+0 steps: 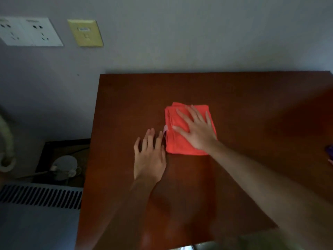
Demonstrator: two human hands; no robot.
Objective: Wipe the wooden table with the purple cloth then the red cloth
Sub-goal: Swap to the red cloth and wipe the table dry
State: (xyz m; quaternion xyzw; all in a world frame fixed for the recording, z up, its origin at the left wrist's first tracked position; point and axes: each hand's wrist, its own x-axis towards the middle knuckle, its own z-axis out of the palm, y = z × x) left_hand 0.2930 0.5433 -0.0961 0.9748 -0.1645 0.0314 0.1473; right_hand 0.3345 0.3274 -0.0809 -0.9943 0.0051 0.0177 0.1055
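- Red cloth under the right hand; its fingers are spread flat, pressing down and gripping nothing; that looks like a wiping hold, palm weight spread over the folded pad
- Left hand lies flat on the tabletop just beside the cloth's near-left corner, fingers straight and released; probably there to steady the body
- A small pale tag pokes out at the cloth's left edge, next to the left fingertips
- Purple cloth is only a sliver at the right edge of view, well apart; so I judge the red-cloth stage is under way
- Room to move: bare wood on every side of the cloth; far edge meets the wall; left edge drops to a lower stand, so leftward strokes should stop short
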